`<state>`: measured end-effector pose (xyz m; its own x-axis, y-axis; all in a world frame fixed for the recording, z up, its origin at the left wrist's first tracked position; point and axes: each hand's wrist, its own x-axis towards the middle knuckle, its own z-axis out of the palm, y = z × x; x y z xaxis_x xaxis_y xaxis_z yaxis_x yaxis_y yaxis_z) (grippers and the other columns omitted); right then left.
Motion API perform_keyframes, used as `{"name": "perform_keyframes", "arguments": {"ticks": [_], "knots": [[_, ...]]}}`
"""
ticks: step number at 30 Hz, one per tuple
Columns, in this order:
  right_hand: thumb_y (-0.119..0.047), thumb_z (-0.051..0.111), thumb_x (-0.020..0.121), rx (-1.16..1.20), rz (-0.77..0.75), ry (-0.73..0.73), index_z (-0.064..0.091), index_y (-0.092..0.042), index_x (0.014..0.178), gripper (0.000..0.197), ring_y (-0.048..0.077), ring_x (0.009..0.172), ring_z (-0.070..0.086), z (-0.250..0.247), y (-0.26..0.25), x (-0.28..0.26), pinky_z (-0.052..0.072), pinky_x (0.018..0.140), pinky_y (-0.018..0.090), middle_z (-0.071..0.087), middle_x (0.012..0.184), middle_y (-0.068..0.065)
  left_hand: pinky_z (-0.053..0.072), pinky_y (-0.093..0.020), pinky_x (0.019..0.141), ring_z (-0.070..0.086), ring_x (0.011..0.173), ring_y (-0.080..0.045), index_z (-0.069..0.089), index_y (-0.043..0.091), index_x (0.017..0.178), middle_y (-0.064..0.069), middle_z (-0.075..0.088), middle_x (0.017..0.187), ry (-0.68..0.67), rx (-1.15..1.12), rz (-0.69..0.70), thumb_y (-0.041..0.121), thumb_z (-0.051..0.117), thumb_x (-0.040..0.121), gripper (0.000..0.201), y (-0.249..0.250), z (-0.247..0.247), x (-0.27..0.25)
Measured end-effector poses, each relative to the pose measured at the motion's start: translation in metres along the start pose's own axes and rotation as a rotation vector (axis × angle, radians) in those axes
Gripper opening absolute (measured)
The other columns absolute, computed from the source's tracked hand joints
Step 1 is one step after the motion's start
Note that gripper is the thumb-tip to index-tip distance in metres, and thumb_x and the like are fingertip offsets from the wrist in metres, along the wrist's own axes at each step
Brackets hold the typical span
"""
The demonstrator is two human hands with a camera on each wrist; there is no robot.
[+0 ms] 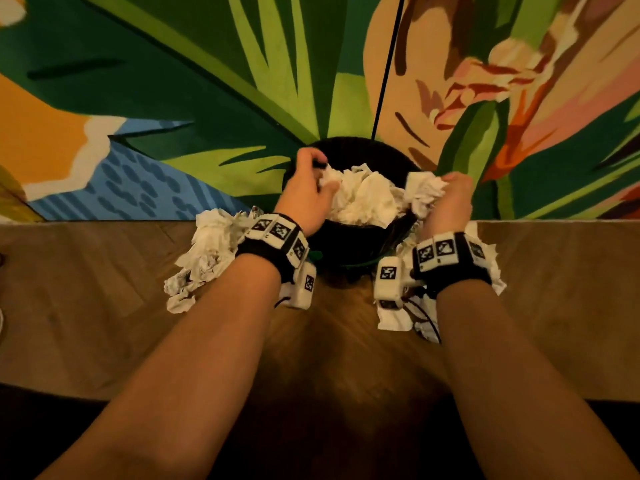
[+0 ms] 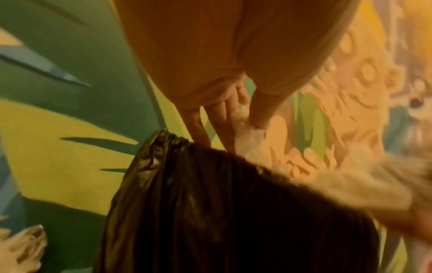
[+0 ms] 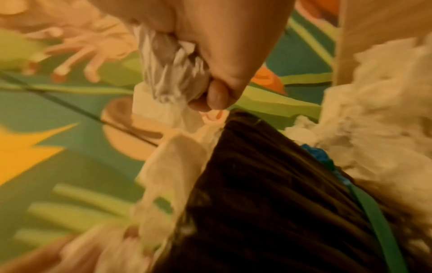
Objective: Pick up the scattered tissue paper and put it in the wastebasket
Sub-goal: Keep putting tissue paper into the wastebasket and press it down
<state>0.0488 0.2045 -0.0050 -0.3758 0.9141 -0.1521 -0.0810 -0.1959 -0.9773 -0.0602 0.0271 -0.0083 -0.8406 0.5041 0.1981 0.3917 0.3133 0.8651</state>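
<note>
My right hand (image 1: 450, 199) clenches a tissue wad (image 1: 423, 192); left hand (image 1: 308, 192) pinches tissue in the overfull wastebasket (image 1: 349, 237), so more may spill.

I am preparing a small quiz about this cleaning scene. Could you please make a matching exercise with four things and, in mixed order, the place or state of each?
Things:
1. wastebasket
2. right hand
3. left hand
4. tissue pile

Places or states:
a. on the wood floor by the left wrist
b. grips a crumpled tissue wad
c. fingers touch tissue at the basket's far-left rim
d. lined with black bag, heaped with tissue

Pairs: 1-d, 2-b, 3-c, 4-a
</note>
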Motion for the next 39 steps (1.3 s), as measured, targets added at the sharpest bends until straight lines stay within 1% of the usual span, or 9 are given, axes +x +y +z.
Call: {"name": "perform_keyframes", "arguments": {"ticks": [4, 9, 15, 18, 21, 26, 30, 34, 39], "knots": [[-0.008, 0.038, 0.093, -0.545, -0.380, -0.357, 0.035, -0.027, 0.105, 0.023, 0.013, 0.068, 0.049, 0.010, 0.026, -0.019, 0.037, 0.062, 0.030, 0.048, 0.088, -0.002, 0.051, -0.031, 0.077, 0.061, 0.083, -0.014, 0.063, 0.025, 0.091, 0.006, 0.064, 0.089, -0.071, 0.313, -0.015, 0.033, 0.075, 0.083, 0.016, -0.011, 0.013, -0.007], [-0.021, 0.064, 0.091, -0.758, -0.652, -0.395, 0.062, -0.017, 0.102, 0.012, 0.011, 0.104, 0.050, 0.009, 0.050, -0.017, 0.036, 0.088, 0.018, 0.044, 0.117, 0.000, 0.049, -0.035, 0.085, 0.058, 0.081, -0.018, 0.072, 0.020, 0.075, -0.001, 0.063, 0.087, -0.109, 0.492, 0.116, 0.038, 0.063, 0.091, 0.026, -0.014, 0.013, -0.002], [-0.034, 0.042, 0.087, -0.938, -0.609, -0.443, 0.078, -0.023, 0.100, 0.040, 0.024, 0.109, 0.052, 0.014, 0.052, -0.026, 0.041, 0.100, 0.041, 0.060, 0.106, 0.000, 0.039, -0.043, 0.092, 0.045, 0.066, -0.023, 0.041, 0.019, 0.046, -0.001, 0.048, 0.054, -0.273, 0.823, 0.092, 0.046, 0.030, 0.093, 0.055, -0.012, 0.025, -0.003], [-0.023, 0.054, 0.086, -1.063, -0.643, -0.510, 0.076, -0.027, 0.106, 0.030, 0.020, 0.107, 0.057, 0.015, 0.044, -0.018, 0.041, 0.103, 0.033, 0.068, 0.106, -0.001, 0.035, -0.042, 0.093, 0.046, 0.066, -0.021, 0.041, 0.019, 0.046, 0.001, 0.048, 0.053, -0.294, 0.860, 0.103, 0.048, 0.027, 0.093, 0.057, -0.014, 0.025, -0.001], [-0.015, 0.064, 0.079, -1.030, -0.461, -0.546, 0.071, -0.034, 0.108, 0.035, 0.010, 0.084, 0.062, 0.018, 0.030, -0.006, 0.048, 0.080, 0.022, 0.066, 0.087, -0.013, 0.034, -0.041, 0.091, 0.045, 0.062, -0.017, 0.043, 0.019, 0.048, 0.002, 0.049, 0.053, -0.291, 0.852, 0.114, 0.047, 0.030, 0.093, 0.055, -0.018, 0.027, 0.002], [-0.019, 0.082, 0.074, -1.209, -0.379, -0.586, 0.074, -0.034, 0.078, 0.018, 0.006, 0.081, 0.061, 0.034, 0.019, 0.004, 0.047, 0.075, 0.019, 0.069, 0.090, -0.009, 0.031, -0.042, 0.094, 0.051, 0.074, -0.019, 0.059, 0.024, 0.065, 0.003, 0.056, 0.063, -0.278, 0.837, 0.121, 0.045, 0.031, 0.094, 0.045, -0.018, 0.028, 0.000], [-0.020, 0.072, 0.076, -1.328, -0.309, -0.583, 0.072, -0.032, 0.062, 0.018, 0.012, 0.080, 0.063, 0.046, 0.019, 0.002, 0.057, 0.076, 0.027, 0.071, 0.085, -0.008, 0.029, -0.042, 0.099, 0.050, 0.089, -0.021, 0.062, 0.030, 0.097, 0.001, 0.062, 0.082, -0.260, 0.804, 0.111, 0.045, 0.034, 0.094, 0.033, -0.017, 0.029, -0.001], [-0.040, 0.061, 0.074, -1.380, -0.326, -0.590, 0.067, -0.019, 0.055, 0.028, 0.019, 0.063, 0.060, 0.046, 0.019, -0.001, 0.050, 0.056, 0.029, 0.064, 0.062, -0.003, 0.031, -0.043, 0.096, 0.049, 0.086, -0.022, 0.061, 0.022, 0.069, -0.002, 0.059, 0.073, -0.305, 0.934, 0.106, 0.044, 0.023, 0.095, 0.051, -0.016, 0.029, -0.002], [-0.052, 0.034, 0.087, -1.543, -0.400, -0.538, 0.056, -0.010, 0.070, 0.050, 0.028, 0.073, 0.049, 0.048, 0.025, -0.007, 0.037, 0.072, 0.036, 0.053, 0.077, 0.009, 0.033, -0.045, 0.095, 0.048, 0.079, -0.023, 0.049, 0.017, 0.058, -0.002, 0.045, 0.061, -0.319, 1.009, 0.059, 0.046, 0.018, 0.094, 0.055, -0.012, 0.031, 0.000]]}}
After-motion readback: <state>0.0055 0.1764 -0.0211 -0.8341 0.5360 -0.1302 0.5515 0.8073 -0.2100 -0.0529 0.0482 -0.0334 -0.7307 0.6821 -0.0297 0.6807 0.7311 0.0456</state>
